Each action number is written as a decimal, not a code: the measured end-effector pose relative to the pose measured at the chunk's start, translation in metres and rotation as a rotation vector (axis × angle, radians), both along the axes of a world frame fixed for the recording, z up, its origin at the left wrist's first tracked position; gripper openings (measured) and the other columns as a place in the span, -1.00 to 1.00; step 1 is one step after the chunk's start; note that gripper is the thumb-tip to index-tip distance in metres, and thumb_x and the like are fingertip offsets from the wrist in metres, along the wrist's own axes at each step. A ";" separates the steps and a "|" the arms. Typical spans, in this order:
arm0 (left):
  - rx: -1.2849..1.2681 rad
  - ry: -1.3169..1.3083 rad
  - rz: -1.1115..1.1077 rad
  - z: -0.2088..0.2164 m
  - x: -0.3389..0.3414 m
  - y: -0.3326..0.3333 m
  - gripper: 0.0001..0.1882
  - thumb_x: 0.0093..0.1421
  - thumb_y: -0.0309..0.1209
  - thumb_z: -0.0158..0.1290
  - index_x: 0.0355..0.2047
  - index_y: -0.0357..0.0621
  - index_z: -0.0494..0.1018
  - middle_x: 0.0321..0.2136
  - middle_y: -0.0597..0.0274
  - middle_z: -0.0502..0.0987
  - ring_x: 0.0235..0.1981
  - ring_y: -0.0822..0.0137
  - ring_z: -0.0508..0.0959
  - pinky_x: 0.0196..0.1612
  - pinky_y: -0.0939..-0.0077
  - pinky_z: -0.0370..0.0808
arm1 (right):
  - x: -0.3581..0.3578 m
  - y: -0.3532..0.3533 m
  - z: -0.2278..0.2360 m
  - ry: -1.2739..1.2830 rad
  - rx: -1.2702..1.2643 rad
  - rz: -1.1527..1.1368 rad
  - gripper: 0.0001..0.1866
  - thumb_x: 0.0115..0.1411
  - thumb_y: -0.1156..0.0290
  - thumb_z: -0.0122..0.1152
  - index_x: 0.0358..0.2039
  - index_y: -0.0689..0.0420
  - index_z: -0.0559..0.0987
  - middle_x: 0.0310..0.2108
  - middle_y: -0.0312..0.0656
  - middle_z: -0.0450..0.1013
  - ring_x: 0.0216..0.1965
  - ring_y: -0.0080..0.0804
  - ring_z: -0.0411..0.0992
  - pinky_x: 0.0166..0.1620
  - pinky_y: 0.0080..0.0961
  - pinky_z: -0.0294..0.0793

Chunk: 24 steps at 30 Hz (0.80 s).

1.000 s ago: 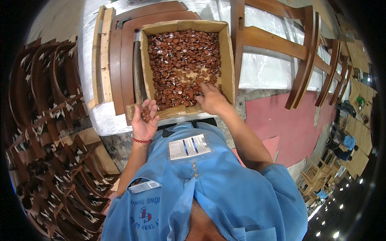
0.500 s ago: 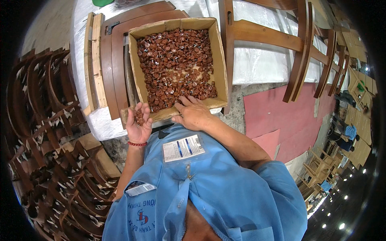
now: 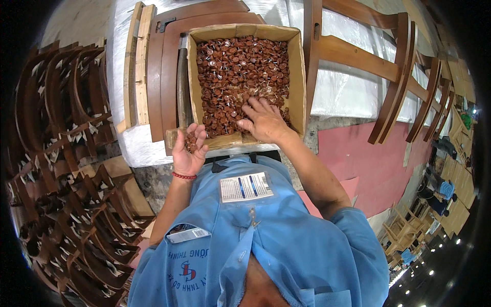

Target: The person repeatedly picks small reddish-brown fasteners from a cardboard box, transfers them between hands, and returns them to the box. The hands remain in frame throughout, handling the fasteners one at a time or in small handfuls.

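An open cardboard box (image 3: 298,66) holds a wide layer of brown round-headed nail-on furniture glides (image 3: 240,64), many with their metal pins showing. My right hand (image 3: 267,123) reaches over the near wall, fingers spread and touching the glides near the front right. It grips none that I can see. Just outside the box's near left corner, my left hand (image 3: 189,156) is palm up, with its fingers curled around a small handful of glides (image 3: 191,143). A red bead bracelet (image 3: 184,176) circles that wrist.
Brown curved wooden frame parts (image 3: 169,71) lie under and left of the box, beside pale wooden strips (image 3: 137,71). A dark wooden handle (image 3: 182,92) runs along the box's left wall. Chair frames (image 3: 358,53) lie right; many curved parts (image 3: 56,133) are stacked far left.
My right hand has moved farther into the box, from its near edge onto the glides, with the fingers spreading. The left hand keeps its handful. The whole view has shifted slightly.
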<state>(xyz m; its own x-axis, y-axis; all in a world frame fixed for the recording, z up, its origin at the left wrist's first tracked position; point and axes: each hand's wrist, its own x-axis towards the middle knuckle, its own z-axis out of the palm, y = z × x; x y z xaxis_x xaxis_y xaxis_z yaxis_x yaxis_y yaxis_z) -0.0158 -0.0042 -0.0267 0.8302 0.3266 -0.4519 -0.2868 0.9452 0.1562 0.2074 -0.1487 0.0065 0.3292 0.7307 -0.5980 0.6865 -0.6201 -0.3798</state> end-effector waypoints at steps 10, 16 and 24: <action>-0.007 0.011 0.006 0.000 0.000 -0.001 -0.51 0.38 -0.06 -0.30 0.04 -0.20 0.35 -0.01 0.04 0.47 -0.05 0.23 0.55 -0.20 0.29 0.64 | 0.009 -0.038 0.023 0.003 -0.175 -0.048 -0.24 0.28 -0.19 -0.27 0.28 0.15 0.16 0.32 0.06 -0.02 0.36 -0.01 -0.12 0.31 -0.05 -0.06; -0.012 -0.029 -0.006 0.000 0.001 0.000 -0.51 0.38 -0.06 -0.30 0.04 -0.20 0.34 -0.01 0.03 0.47 -0.03 0.22 0.54 -0.18 0.25 0.64 | 0.005 -0.049 0.023 -0.018 -0.165 -0.051 -0.22 0.29 -0.20 -0.31 0.24 0.24 0.21 0.28 0.07 0.07 0.33 -0.01 -0.04 0.32 -0.17 -0.03; 0.006 0.013 -0.001 0.001 0.001 0.000 -0.51 0.38 -0.08 -0.30 0.03 -0.21 0.34 0.00 0.02 0.46 -0.03 0.22 0.54 -0.20 0.27 0.65 | 0.009 -0.049 0.022 0.037 -0.187 -0.012 -0.21 0.28 -0.22 -0.32 0.22 0.23 0.24 0.28 0.03 0.10 0.33 -0.01 -0.02 0.32 -0.16 -0.02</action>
